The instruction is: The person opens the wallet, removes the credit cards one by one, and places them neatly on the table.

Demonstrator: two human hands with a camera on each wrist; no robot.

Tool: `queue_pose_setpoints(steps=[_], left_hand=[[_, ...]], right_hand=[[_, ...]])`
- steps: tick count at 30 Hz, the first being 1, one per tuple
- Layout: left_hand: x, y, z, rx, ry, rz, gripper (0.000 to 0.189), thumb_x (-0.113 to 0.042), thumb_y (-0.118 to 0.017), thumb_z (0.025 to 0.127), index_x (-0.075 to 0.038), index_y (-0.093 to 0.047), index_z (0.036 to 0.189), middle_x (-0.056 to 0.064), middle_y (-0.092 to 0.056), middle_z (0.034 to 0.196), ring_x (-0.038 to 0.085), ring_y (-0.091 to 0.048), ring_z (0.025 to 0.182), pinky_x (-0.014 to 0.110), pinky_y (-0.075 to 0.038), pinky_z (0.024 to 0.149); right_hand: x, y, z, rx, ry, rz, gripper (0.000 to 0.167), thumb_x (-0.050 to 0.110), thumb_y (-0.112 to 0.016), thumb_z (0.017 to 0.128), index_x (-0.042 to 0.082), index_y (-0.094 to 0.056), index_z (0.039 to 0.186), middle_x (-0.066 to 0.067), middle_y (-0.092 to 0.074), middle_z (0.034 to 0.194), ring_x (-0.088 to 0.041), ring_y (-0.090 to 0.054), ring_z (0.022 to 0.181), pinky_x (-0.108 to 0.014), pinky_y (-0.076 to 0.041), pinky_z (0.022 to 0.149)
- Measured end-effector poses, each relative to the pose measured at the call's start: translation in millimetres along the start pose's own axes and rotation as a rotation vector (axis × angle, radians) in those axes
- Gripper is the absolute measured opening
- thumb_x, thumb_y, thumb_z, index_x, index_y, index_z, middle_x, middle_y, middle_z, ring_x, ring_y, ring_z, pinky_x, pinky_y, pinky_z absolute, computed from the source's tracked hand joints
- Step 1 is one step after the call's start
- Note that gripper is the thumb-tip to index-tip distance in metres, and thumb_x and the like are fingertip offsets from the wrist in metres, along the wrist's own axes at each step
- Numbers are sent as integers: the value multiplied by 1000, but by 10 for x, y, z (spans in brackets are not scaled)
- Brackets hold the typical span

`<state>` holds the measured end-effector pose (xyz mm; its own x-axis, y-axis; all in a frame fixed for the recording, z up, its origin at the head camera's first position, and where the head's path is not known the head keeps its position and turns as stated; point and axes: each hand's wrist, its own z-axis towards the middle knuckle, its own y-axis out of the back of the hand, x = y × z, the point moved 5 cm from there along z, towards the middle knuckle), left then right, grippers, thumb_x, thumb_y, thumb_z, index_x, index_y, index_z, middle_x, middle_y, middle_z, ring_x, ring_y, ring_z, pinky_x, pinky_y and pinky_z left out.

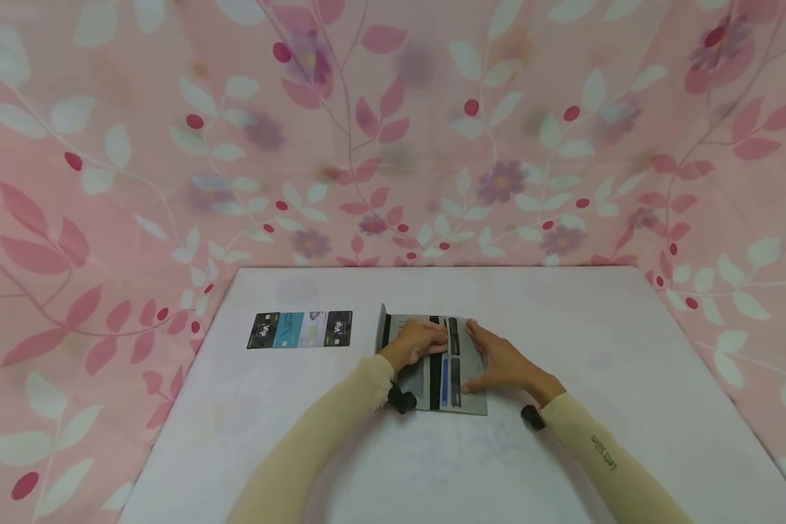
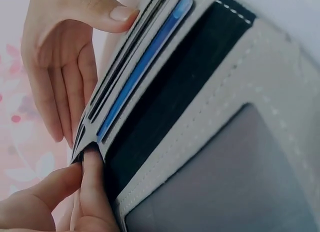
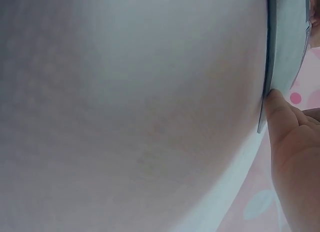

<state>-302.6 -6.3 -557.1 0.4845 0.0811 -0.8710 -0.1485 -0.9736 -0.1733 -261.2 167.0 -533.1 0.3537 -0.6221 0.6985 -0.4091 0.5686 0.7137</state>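
A grey wallet [image 1: 474,403] lies unfolded on the table, with a dark band and rows of card slots. In one slot sits a blue card [image 2: 145,66]. My left hand [image 1: 421,340] reaches across the wallet; in the left wrist view its thumb and a finger pinch the slot panel's edge, one finger tucked into the opening. My right hand [image 1: 503,364] spans the wallet's right side with fingers extended, its thumb [image 2: 122,13] touching the slot side. The right wrist view catches only part of this hand beside the wallet's edge.
Several cards, black, blue and pale, lie in a row [image 1: 291,332] left of the wallet on the white-covered table [image 1: 596,320]. A pink floral cloth [image 1: 393,145] hangs behind the table and down its sides. Dark wrist cameras [image 1: 402,399] sit at both cuffs.
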Motion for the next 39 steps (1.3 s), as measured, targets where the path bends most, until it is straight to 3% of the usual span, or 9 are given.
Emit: queue_pose_setpoints(steps=[9, 15, 20, 25, 31, 36, 39], left_hand=[[-50, 13, 47, -24, 20, -41, 22, 7, -68, 86, 11, -67, 107, 20, -71, 96, 23, -72, 81, 33, -58, 74], [-4, 37, 86, -62, 24, -34, 20, 7, -67, 86, 11, -67, 106, 19, -71, 93, 24, -72, 82, 32, -58, 73], [11, 27, 72, -94, -16, -22, 20, 8, -68, 84, 12, -67, 103, 21, -71, 92, 26, -72, 80, 32, -59, 70], [-11, 41, 42, -123, -89, 75, 17, 4, -70, 83, 9, -69, 99, 18, -72, 83, 23, -72, 69, 31, -59, 64], [-45, 136, 3, -152, -120, 136, 13, 0, -71, 83, 7, -70, 93, 16, -71, 76, 20, -71, 62, 30, -58, 60], [-130, 221, -12, -177, -213, 347, 9, -6, -73, 82, 1, -74, 88, 8, -70, 67, 16, -69, 57, 29, -57, 52], [-191, 251, -20, -166, -245, 418, 8, -6, -73, 83, 1, -75, 87, 8, -70, 67, 15, -69, 56, 28, -56, 52]], right_hand=[[16, 19, 30, 5, -6, 34, 136, 44, -94, 57, -1, -9, 154, -16, -21, 158, -30, -38, 137, -43, -31, 111], [-14, -15, 31, 24, 5, 61, 136, 44, -93, 58, -1, -8, 154, -16, -19, 158, -32, -38, 136, -40, -33, 109], [0, -11, 11, 20, 8, 76, 136, 43, -93, 58, -2, -8, 154, -17, -19, 158, -32, -37, 136, -41, -33, 109], [-11, -29, 20, 23, 5, 65, 136, 44, -93, 58, -2, -8, 154, -17, -19, 158, -32, -37, 136, -42, -33, 109], [14, -71, 78, 32, 1, 46, 137, 47, -92, 58, 0, -8, 155, -15, -18, 159, -30, -36, 138, -42, -33, 110], [88, -78, 132, 39, 9, 44, 136, 44, -93, 58, -1, -8, 154, -16, -17, 159, -30, -35, 138, -41, -32, 110], [109, -81, 148, 40, 9, 38, 136, 43, -93, 58, -2, -7, 154, -16, -16, 159, -30, -35, 138, -42, -32, 110]])
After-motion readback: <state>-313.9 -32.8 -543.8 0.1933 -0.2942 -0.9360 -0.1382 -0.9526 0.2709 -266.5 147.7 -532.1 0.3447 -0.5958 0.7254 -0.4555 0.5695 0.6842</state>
